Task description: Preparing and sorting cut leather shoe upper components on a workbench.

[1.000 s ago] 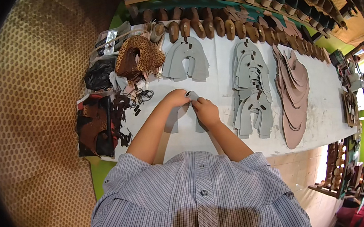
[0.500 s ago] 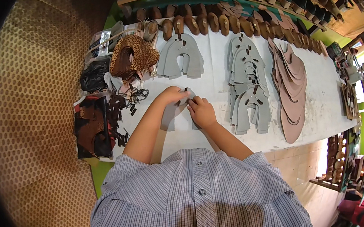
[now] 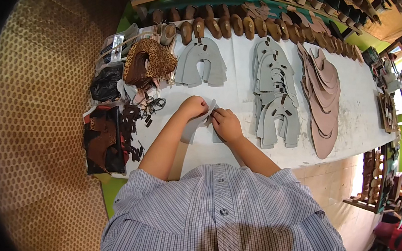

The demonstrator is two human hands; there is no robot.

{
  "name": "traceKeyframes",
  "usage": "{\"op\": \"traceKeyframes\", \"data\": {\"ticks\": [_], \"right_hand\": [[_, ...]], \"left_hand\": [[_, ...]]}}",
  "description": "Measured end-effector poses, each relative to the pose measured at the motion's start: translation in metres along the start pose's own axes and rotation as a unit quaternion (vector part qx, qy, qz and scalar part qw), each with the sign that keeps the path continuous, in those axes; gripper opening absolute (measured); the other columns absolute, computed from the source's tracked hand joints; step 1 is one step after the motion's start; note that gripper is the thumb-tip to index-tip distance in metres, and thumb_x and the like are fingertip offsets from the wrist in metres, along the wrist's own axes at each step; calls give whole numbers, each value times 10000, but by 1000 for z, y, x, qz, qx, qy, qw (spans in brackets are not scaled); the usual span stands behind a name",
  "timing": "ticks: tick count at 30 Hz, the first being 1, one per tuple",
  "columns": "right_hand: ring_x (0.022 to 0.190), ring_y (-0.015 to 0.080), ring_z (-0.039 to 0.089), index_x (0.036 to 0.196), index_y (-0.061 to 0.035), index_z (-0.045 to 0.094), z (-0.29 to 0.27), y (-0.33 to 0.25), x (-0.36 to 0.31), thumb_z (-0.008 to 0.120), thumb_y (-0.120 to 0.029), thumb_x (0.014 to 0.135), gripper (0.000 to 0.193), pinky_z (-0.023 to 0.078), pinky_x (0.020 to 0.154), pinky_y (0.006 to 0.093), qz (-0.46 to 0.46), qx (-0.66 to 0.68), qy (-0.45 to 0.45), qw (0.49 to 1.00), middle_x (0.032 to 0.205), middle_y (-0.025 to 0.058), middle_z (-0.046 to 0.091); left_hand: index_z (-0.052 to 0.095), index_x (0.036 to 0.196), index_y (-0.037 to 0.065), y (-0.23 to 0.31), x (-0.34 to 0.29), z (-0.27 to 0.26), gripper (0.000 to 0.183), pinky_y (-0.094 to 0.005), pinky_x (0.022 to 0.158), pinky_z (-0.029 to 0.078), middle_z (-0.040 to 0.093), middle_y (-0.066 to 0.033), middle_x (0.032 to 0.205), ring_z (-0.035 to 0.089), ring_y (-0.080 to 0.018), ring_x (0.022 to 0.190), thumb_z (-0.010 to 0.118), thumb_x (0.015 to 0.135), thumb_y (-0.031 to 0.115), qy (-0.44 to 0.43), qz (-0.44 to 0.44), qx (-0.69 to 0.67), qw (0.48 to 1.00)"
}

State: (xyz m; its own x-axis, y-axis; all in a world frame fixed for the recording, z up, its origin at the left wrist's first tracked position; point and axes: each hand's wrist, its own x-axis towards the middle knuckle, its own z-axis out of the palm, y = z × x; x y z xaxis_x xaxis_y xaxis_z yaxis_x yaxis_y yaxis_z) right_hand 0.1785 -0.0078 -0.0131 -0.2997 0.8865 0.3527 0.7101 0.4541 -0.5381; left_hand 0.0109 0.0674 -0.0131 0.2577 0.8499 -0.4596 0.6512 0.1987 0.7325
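Between my hands, just over the white table, a grey U-shaped shoe upper piece is gripped at its curved top. My left hand is closed on its left side, and my right hand pinches it from the right. The top edge stands up, bent, between my fingers. Beyond my hands lies a stack of like grey pieces with small dark tabs. More grey pieces overlap in a row to the right. My fingertips partly hide the held piece.
Pinkish-beige cut pieces overlap at the right. Brown shoe lasts line the far edge. Leopard-print pieces, a black bag and dark strips crowd the left side. Shoe racks stand right.
The held piece's top has been bent upright between my fingers, and its dark tab no longer shows. My right hand has shifted slightly right.
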Motion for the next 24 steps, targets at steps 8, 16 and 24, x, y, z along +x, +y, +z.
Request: {"op": "traceKeyframes", "data": {"ticks": [8, 16, 24], "right_hand": [[821, 261, 557, 930, -45, 646, 1, -4, 0, 566, -159, 784, 202, 469, 741, 353, -9, 10, 17, 1000, 967, 73, 602], [813, 258, 540, 899, -37, 650, 1, -3, -2, 560, -148, 774, 190, 463, 737, 348, -7, -7, 4, 1000, 958, 69, 592], [817, 248, 534, 929, -40, 647, -2, 4, -3, 534, -147, 766, 225, 460, 738, 343, -15, -32, -18, 999, 964, 64, 581]], "left_hand": [[643, 768, 2, -16, 11, -5, 159, -339, 587, 467, 640, -129, 696, 586, -192, 606, 612, 762, 157, -5, 25, 28, 999], [655, 755, 34, -16, 10, 0, 136, -345, 610, 477, 641, -142, 722, 612, -244, 629, 619, 730, 162, 46, 72, 131, 988], [661, 735, 60, 33, -11, -5, 167, -360, 671, 489, 649, -144, 789, 621, -280, 739, 621, 680, 213, -10, 8, 231, 973]]}}
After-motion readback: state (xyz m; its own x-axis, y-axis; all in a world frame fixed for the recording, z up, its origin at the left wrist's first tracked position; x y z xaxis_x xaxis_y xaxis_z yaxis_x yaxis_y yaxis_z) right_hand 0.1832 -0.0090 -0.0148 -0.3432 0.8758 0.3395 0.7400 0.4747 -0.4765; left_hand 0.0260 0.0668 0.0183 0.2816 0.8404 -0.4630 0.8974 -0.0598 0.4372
